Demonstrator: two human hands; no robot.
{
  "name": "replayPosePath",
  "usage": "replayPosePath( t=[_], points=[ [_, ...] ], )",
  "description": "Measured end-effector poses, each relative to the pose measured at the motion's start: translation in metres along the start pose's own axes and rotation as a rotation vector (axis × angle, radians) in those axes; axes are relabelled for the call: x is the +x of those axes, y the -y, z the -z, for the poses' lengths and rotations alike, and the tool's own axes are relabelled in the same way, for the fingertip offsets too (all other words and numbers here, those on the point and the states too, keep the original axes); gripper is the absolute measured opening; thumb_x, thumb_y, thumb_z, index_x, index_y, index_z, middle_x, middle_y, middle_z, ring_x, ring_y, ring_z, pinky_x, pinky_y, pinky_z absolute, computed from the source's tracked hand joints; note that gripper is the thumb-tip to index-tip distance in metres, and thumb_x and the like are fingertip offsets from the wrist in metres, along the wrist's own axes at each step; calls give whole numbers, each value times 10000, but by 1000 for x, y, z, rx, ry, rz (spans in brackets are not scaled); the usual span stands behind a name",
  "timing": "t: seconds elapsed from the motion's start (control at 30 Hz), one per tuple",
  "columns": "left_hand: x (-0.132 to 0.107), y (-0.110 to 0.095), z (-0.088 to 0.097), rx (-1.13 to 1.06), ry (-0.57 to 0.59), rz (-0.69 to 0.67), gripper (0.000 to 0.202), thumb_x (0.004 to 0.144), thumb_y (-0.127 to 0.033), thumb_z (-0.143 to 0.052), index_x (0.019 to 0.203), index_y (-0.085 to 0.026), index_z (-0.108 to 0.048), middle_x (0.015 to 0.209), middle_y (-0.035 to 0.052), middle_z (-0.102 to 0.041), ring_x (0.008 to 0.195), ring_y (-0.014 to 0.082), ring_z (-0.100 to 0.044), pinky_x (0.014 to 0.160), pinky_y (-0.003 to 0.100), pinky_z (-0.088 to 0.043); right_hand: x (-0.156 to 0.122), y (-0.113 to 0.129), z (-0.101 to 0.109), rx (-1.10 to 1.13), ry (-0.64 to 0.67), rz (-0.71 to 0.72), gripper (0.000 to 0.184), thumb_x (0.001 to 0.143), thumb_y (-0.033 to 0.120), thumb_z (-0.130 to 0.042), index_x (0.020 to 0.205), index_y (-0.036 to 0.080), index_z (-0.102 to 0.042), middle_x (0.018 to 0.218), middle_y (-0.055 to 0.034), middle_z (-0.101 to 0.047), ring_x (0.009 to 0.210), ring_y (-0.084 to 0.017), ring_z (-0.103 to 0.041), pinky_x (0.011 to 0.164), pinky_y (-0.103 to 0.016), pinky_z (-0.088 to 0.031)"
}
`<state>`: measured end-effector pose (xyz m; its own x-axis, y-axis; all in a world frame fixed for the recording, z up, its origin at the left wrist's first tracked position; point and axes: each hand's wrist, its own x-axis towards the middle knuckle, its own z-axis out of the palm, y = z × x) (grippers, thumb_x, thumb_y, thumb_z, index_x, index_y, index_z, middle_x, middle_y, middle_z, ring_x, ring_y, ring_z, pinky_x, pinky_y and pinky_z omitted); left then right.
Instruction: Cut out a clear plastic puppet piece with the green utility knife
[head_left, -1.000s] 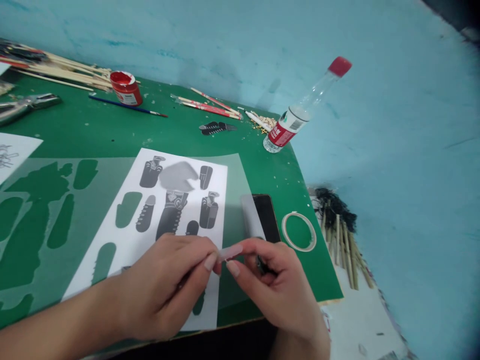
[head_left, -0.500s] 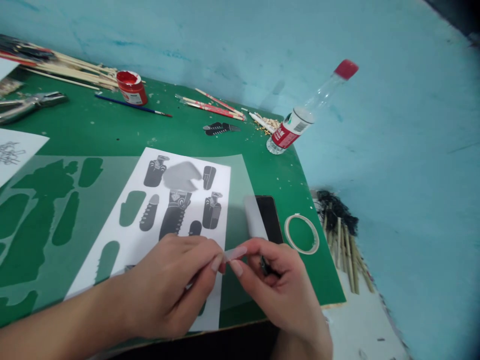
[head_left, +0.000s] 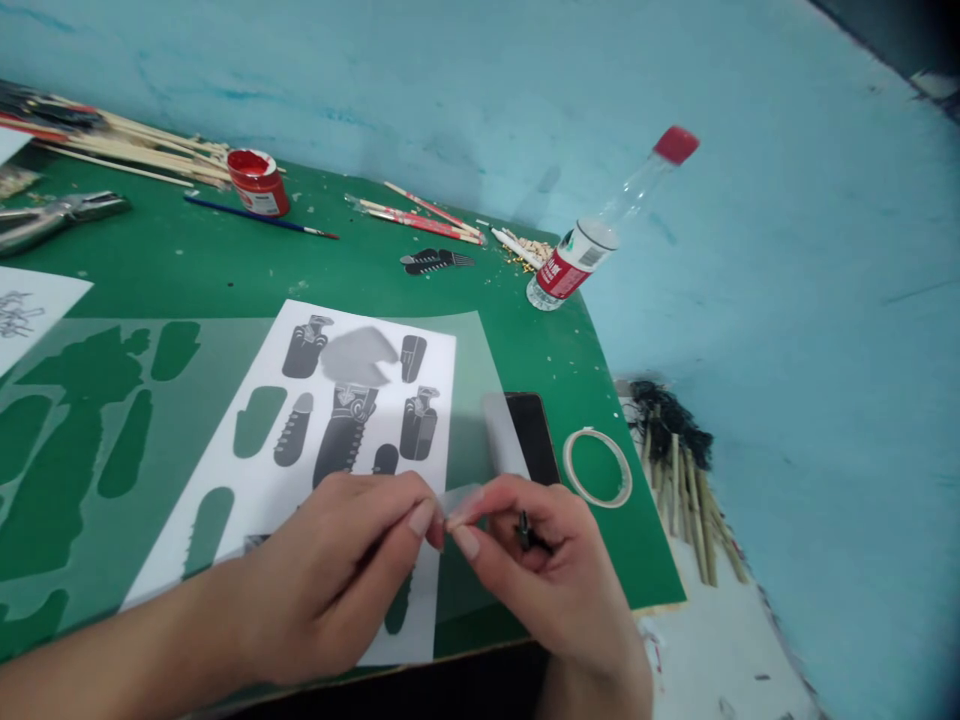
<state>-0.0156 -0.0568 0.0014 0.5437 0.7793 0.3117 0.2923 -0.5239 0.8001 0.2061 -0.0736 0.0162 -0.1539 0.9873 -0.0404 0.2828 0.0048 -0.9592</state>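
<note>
A small translucent strip (head_left: 460, 496) spans the gap between my two hands, above the right edge of the printed paper sheet (head_left: 442, 400). My left hand (head_left: 345, 570) pinches its left end between thumb and forefinger. At the other end, the thumb and forefinger of my right hand (head_left: 559, 570) are closed on the strip. A dark, thin object (head_left: 524, 530) shows among the curled fingers of my right hand; its kind cannot be made out. Under the hands lies a translucent sheet (head_left: 472, 590) with cut-out shapes, partly covered by the paper with grey printed figure parts.
A black phone (head_left: 534, 430) and a tape roll (head_left: 598, 468) lie to the right. Behind are a bottle (head_left: 570, 258), dark cut pieces (head_left: 435, 261), a red paint jar (head_left: 259, 185), a brush (head_left: 259, 216), pliers (head_left: 64, 218) and sticks (head_left: 150, 145). The wall borders the table.
My right fingertips have shifted left along the strip, nearer my left hand, and the strip is tilted more open to view. The whole view has shifted slightly.
</note>
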Motion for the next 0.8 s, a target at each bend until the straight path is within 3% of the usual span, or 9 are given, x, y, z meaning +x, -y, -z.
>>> replayPosePath(
  t=[0.1, 0.17, 0.27, 0.37, 0.43, 0.6, 0.8],
  points=[
    [-1, 0, -1, -19, -2, 44, 282, 1142, -162, -426, 951, -247, -614, 696, -47, -649, 577, 150, -623, 614, 254, -517, -1, -2, 3, 5, 13, -15, 170, 960, 350, -819, 853, 218, -823, 559, 97, -373, 487, -78, -245, 376, -168, -250],
    [-1, 0, 0, -39, 21, 79, 298, 1154, -196, -421, 967, -245, -649, 677, -49, -631, 569, 154, -609, 615, 260, -516, -3, -3, 6, 18, 12, -22, 277, 1012, 473, -816, 900, 220, -803, 605, 81, -442, 483, -78, -266, 376, -181, -246],
    [0, 0, 2, -128, 37, 128, 356, 1180, -241, -396, 936, -245, -654, 617, -71, -523, 512, 142, -520, 549, 244, -457, -5, -5, 9, -12, 32, 74, 432, 1107, 621, -688, 967, 232, -813, 710, 13, -626, 536, -109, -449, 453, -212, -372],
    [0, -1, 4, -200, 58, 189, 404, 1204, -298, -376, 899, -246, -636, 613, -73, -458, 512, 143, -482, 533, 246, -426, -2, -5, 7, -74, 129, 206, 471, 1200, 543, -540, 990, 242, -835, 778, -26, -749, 615, -139, -606, 557, -243, -458],
    [1, -3, 6, -217, 71, 222, 429, 1209, -328, -358, 880, -247, -620, 621, -70, -446, 526, 146, -489, 550, 254, -436, 2, -4, 3, -89, 184, 259, 428, 1215, 480, -533, 1046, 248, -851, 798, -23, -792, 631, -144, -666, 603, -248, -507],
    [3, -6, 10, -216, 80, 212, 422, 1193, -288, -358, 846, -245, -595, 640, -69, -467, 552, 130, -520, 575, 247, -440, 9, -5, -3, -76, 165, 339, 302, 1214, 398, -574, 1223, 297, -858, 875, -3, -858, 704, -141, -763, 699, -220, -594],
    [2, -9, 14, -177, 58, 196, 435, 1190, -254, -363, 841, -245, -623, 675, -51, -556, 591, 132, -553, 610, 245, -481, 8, -7, 0, -99, 142, 341, 337, 1216, 421, -565, 1290, 314, -875, 932, -29, -892, 732, -169, -812, 717, -240, -655]
  ],
)
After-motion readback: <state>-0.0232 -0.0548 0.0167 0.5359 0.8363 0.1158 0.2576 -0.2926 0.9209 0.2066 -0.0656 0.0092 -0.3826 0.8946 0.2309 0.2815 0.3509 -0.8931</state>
